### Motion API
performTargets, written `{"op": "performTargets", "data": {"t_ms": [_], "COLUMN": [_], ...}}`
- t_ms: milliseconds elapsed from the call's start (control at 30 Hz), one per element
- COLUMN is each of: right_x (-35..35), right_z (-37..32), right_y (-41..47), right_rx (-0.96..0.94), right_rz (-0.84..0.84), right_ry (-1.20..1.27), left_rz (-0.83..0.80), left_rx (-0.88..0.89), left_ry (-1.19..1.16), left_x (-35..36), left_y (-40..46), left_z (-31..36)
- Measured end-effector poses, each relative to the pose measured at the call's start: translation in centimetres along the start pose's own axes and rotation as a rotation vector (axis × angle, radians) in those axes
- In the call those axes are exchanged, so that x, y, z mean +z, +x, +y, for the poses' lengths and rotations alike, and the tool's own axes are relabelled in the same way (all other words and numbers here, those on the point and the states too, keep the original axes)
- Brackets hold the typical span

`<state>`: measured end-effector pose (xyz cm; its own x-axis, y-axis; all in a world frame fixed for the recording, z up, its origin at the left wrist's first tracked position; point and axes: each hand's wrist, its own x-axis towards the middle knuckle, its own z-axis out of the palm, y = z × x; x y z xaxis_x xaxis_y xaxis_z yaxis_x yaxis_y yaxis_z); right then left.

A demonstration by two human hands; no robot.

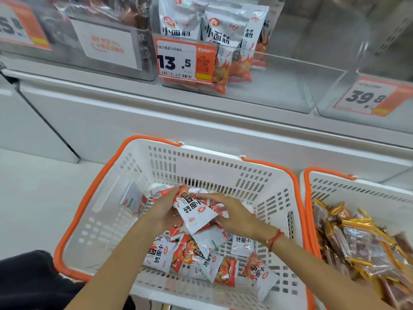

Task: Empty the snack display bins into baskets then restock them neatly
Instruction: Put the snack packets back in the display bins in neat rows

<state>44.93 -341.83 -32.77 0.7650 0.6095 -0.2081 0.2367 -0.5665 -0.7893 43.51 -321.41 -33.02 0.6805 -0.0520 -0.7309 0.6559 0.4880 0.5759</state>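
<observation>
Head view: both hands' grip, left hand (164,210) and right hand (232,212), clamped on snack packets (196,212) over white basket (201,162).

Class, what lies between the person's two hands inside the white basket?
In the head view, a bunch of white-and-orange snack packets sits between the left hand and right hand, both gripping it.

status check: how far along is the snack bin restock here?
Partly restocked: a few white-and-red packets stand upright at the left of the 13.5 bin. In hand: left hand and right hand gather a bunch of packets over the white basket. Left: loose packets there, plus gold-wrapped snacks alongside.
</observation>
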Motion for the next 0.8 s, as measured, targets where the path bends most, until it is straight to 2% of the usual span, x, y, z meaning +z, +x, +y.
{"op": "performTargets", "data": {"t_ms": [67,133,300,467,533,633,667,733,800], "right_x": [0.5,1.4,6.1,7.4,6.3,3.7,2.6,0.5,-1.1], "right_z": [2.1,3.6,6.4,7.4,7.2,6.3,5.9,3.9,2.1], "right_y": [0.8,2.2,6.3,7.9,7.6,6.3,5.7,4.8,4.0], "right_rx": [0.089,0.120,0.020,-0.075,-0.093,0.137,0.244,0.460,0.541], "right_rz": [0.062,0.034,-0.229,-0.099,0.019,0.163,0.203,0.197,0.143], "right_ry": [-0.227,-0.425,-0.848,-0.958,-0.868,-0.635,-0.487,0.013,0.478], "left_rz": [0.051,0.070,0.097,0.155,0.183,0.237,0.254,0.279,0.263], "left_rx": [0.034,0.054,0.077,0.103,0.126,0.173,0.186,0.194,0.185], "left_ry": [-0.022,-0.046,-0.074,0.013,0.010,-0.016,-0.037,-0.122,-0.241], "left_x": [-1.0,-1.8,-3.7,-5.0,-4.9,-4.0,-3.8,-3.2,-2.1], "left_y": [0.3,0.4,0.7,1.2,1.5,1.7,1.9,2.0,1.7], "left_z": [0.1,0.0,-0.3,-0.2,-0.5,-0.8,-0.9,-0.7,0.0]}}
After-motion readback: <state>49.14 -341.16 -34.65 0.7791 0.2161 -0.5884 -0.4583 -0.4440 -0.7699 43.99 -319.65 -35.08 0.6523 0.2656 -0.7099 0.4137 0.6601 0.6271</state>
